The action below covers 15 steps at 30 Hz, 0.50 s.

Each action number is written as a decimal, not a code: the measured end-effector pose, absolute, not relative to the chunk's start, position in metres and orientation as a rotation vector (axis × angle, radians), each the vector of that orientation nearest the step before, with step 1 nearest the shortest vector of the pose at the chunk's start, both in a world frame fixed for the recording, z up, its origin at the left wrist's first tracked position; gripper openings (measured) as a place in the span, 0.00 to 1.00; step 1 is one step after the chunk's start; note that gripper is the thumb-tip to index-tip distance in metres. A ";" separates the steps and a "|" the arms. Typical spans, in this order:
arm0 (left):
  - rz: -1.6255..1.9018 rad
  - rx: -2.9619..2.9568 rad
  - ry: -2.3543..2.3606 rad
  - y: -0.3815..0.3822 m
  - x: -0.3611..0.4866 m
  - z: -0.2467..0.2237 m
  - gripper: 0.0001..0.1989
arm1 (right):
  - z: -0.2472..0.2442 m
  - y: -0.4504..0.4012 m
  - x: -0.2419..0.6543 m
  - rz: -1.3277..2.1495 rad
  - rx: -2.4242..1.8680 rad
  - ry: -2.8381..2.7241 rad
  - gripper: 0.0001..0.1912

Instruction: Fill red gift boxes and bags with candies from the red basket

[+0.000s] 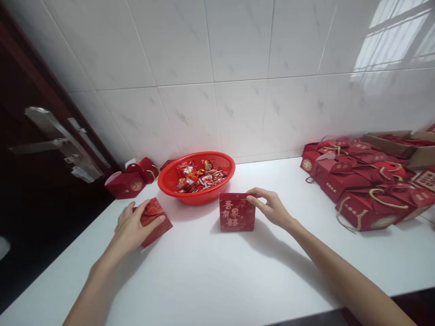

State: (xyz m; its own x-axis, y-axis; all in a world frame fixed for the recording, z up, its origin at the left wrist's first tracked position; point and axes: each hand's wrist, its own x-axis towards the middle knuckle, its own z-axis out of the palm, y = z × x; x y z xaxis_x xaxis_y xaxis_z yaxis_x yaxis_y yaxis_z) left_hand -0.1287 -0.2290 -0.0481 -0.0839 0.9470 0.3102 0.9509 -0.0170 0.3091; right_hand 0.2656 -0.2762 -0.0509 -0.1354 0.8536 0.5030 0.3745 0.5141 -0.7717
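On the left of the white table point(190, 276), my left hand point(132, 226) grips a small red box point(156, 233) from above, fingers over its top. The box is turned at an angle. Nearer the middle, a red box with pale printed characters point(237, 215) stands upright, its front facing me. My right hand point(272, 209) pinches its top right corner between thumb and fingers. Behind and between the two boxes sits a red plastic basket point(197, 198) holding several wrapped candies point(205, 180).
Several red gift boxes with cord handles point(370, 208) crowd the right side, with a cardboard box point(390, 144) behind them. More red boxes point(125, 184) stand at the back left, near a dark door point(27, 190). A tiled wall point(238, 113) bounds the table's back.
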 end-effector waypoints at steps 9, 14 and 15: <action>-1.398 -1.973 -1.434 -0.234 -0.077 -0.038 0.14 | -0.064 -0.291 0.352 0.312 -1.231 -1.286 0.16; -1.455 -2.400 -1.007 -0.248 -0.035 -0.037 0.07 | -0.060 -0.288 0.384 0.130 -1.344 -1.192 0.17; -1.447 -2.506 -0.941 -0.250 -0.027 -0.041 0.08 | -0.057 -0.287 0.389 0.078 -1.375 -1.180 0.17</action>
State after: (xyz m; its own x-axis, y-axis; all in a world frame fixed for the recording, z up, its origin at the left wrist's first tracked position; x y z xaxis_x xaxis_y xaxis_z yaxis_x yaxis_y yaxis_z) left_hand -0.0270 -0.2504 -0.0411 0.3578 0.4613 0.8119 0.5551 -0.8042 0.2123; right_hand 0.3895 -0.2867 -0.0572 0.4727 0.6536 0.5911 0.5700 0.2847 -0.7707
